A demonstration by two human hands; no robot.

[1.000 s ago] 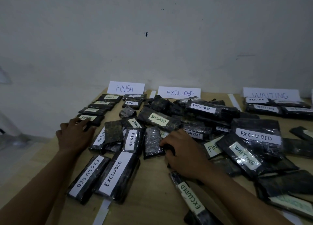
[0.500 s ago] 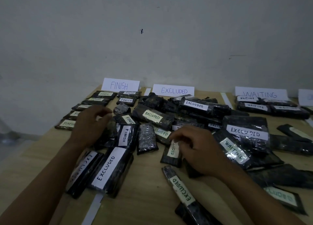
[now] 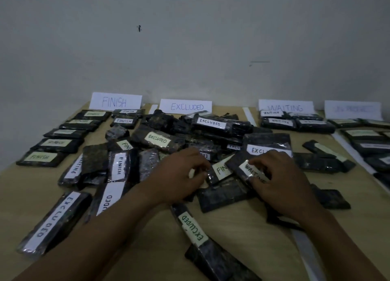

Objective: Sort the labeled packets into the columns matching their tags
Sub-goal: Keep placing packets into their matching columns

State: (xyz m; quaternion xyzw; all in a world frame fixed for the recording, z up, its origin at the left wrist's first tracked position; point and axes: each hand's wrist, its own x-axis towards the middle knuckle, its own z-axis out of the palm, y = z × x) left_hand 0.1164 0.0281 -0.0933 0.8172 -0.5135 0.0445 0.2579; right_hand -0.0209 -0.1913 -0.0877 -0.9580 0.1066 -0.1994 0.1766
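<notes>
Here the wooden bench carries a heap of dark labeled packets below the EXCLUDED card. At the heap's near edge the right hand pinches a WAITING packet. Just left, the left hand grips a FINISH packet with curled fingers.

Wall: plain, pale grey-white, fills the upper half of the view and meets the far edge of the bench. One small dark speck high up, left of centre. One faint short horizontal mark further right. Bench: light wood-grain top, matt, left edge running off diagonally. Light: dim and even with a cool grey cast, shadows soft.
</notes>
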